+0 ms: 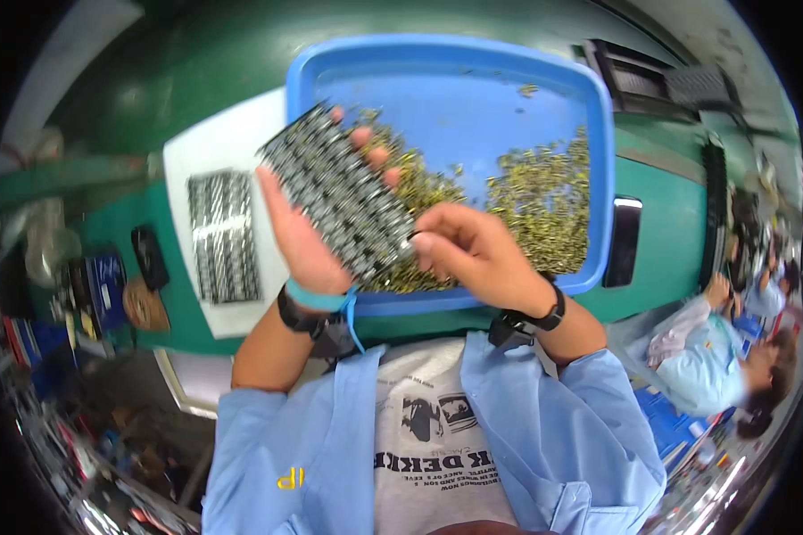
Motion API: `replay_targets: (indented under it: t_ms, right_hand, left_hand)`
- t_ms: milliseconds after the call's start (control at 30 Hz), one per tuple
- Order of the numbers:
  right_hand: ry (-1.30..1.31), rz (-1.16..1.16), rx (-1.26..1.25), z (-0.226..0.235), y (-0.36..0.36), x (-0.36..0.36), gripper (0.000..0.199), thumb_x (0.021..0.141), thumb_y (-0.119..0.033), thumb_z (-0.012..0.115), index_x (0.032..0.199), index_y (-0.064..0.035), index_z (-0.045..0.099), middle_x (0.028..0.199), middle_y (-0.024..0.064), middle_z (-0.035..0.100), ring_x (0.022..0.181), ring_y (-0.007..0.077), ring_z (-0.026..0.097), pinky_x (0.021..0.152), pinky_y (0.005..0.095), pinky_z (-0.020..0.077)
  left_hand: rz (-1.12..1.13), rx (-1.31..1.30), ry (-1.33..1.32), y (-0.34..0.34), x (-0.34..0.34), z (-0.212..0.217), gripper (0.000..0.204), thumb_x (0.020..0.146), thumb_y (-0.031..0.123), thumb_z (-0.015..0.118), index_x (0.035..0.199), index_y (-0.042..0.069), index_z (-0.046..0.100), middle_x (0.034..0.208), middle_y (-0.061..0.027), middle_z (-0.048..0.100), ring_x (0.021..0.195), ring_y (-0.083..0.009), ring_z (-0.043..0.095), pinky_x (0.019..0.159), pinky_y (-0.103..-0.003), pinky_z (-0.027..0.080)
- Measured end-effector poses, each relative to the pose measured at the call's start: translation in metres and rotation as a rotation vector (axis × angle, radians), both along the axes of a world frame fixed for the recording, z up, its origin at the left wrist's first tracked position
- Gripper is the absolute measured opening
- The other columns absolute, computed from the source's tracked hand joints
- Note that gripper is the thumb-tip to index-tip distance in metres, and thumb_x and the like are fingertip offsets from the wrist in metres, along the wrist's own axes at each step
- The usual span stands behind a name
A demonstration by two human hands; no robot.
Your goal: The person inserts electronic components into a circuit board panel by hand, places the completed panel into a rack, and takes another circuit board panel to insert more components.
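- In the head view, the panel [326, 178], a dark grid with shiny pieces, is held up over the left part of the blue tray [455, 45].
- Its long axis runs slantwise from far left to near right; the near right end points at the right hand [482, 254].
- The left hand [299, 241] is curled around the panel from beneath, thumb along the left edge, four fingertips showing past the right edge.
- The right hand's thumb and forefinger are nearly together at the near right corner, the other fingers bent; whether they grip anything, I cannot tell.
- Yellowish parts [540, 214] are heaped along the tray's near and right sides; its blue floor shows from the far wall to the middle, giving room beyond the panel.
- On the left, a second panel [223, 236] lies on a white sheet [241, 143], long axis running near to far, apart from the held one.
- A phone [625, 241] lies just beside the tray's right wall.
- The left palm and the panel's underside are hidden; the panel covers some parts.
- Motion blur softens the panel's pieces, and the far right co-worker [705, 357] is distorted toward the rim.
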State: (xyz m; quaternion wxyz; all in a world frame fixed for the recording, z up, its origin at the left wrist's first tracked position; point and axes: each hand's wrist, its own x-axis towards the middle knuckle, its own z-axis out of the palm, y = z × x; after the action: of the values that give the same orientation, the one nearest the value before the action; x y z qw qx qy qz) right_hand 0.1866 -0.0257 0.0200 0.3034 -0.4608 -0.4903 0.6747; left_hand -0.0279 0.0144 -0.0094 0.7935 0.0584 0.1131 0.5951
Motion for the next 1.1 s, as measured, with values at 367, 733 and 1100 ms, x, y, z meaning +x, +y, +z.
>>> replay_targets:
  t_ms: [367, 733, 1100]
  right_hand:
    - [0.347, 0.153, 0.088, 0.022, 0.036, 0.087, 0.024, 0.111, -0.025, 0.061, 0.096, -0.0061, 0.065, 0.069, -0.0061, 0.056, 0.057, 0.0033, 0.047, 0.053, 0.0243, 0.0357]
    - [0.346, 0.48, 0.116, -0.007, 0.051, 0.084, 0.026, 0.103, -0.015, 0.062, 0.079, -0.0055, 0.064, 0.064, -0.0068, 0.049, 0.059, 0.0038, 0.043, 0.054, 0.0246, 0.0316]
    - [-0.502, 0.215, 0.991, -0.07, 0.052, 0.045, 0.018, 0.087, -0.027, 0.079, 0.089, -0.009, 0.078, 0.073, 0.0088, 0.07, 0.069, 0.034, 0.067, 0.067, 0.0497, 0.0523]
  left_hand:
    - [-0.233, 0.411, 0.163, 0.004, 0.01, -0.003, 0.1, 0.1, 0.084, 0.039, 0.171, 0.014, 0.031, 0.174, -0.0123, 0.036, 0.156, -0.0349, 0.04, 0.128, -0.062, 0.032]
    - [-1.14, -0.41, 0.365, -0.026, -0.006, -0.029, 0.142, 0.077, 0.107, 0.034, 0.165, -0.004, 0.032, 0.137, -0.0437, 0.061, 0.115, -0.0576, 0.07, 0.102, -0.067, 0.058]
    - [-0.981, 0.013, -0.194, -0.011, 0.025, -0.037, 0.105, 0.097, 0.091, 0.026, 0.172, 0.018, 0.032, 0.17, -0.008, 0.045, 0.141, -0.0372, 0.056, 0.116, -0.056, 0.046]
